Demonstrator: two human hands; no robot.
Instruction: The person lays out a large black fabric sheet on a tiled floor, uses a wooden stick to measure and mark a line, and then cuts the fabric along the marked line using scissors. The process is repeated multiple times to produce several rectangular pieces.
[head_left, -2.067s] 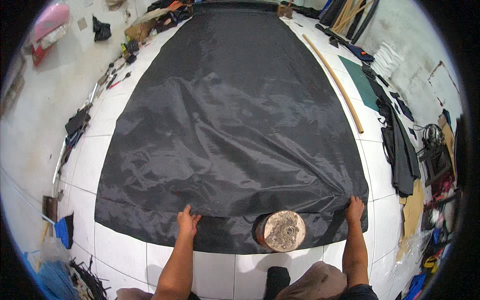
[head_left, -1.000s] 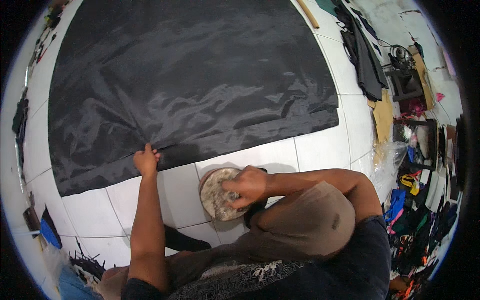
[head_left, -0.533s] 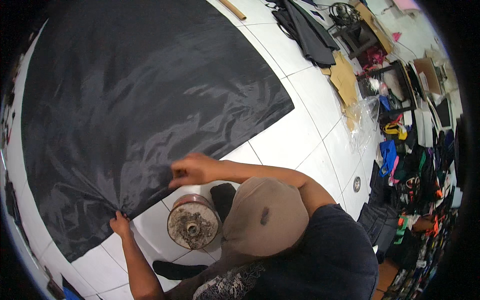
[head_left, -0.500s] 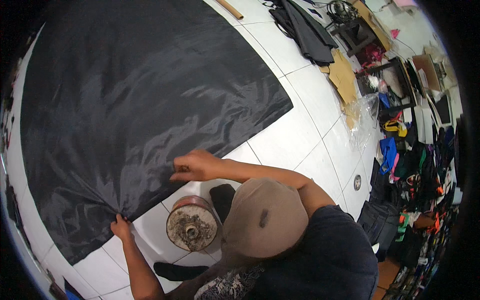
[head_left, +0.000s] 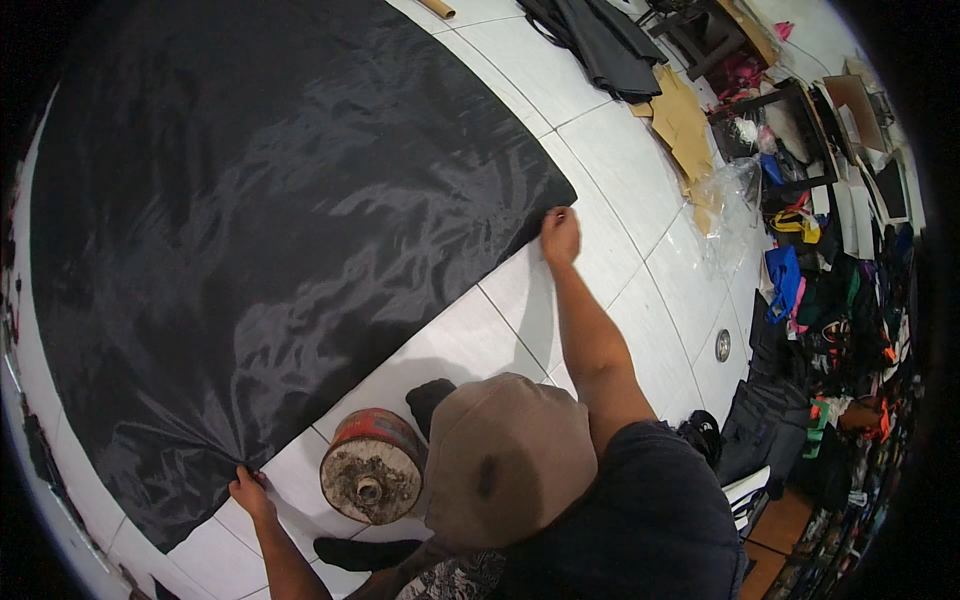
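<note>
"What could go wrong here?"

"My guess: the black fabric [head_left: 280, 230] gets skewed. It lies spread over the tiled floor [head_left: 610, 150], and creases fan out from the left hand [head_left: 252, 490] — an uneven pull between the two hands would cause that."

"How are they gripping?"

"The left is pinched on the near edge. The right hand [head_left: 562, 236] looks closed on that same edge, just beside the corner."

"Any other snag?"

"The red-sided cylinder [head_left: 375, 470] stands on the tiles between the edge and the body, near a dark-socked foot [head_left: 428, 405]; cloth drawn inward might catch on it."

"What differs from half a second earlier?"

"There, the right hand hovers, curled, near the cylinder; now it is out by the corner. The left keeps its pinch."
</note>
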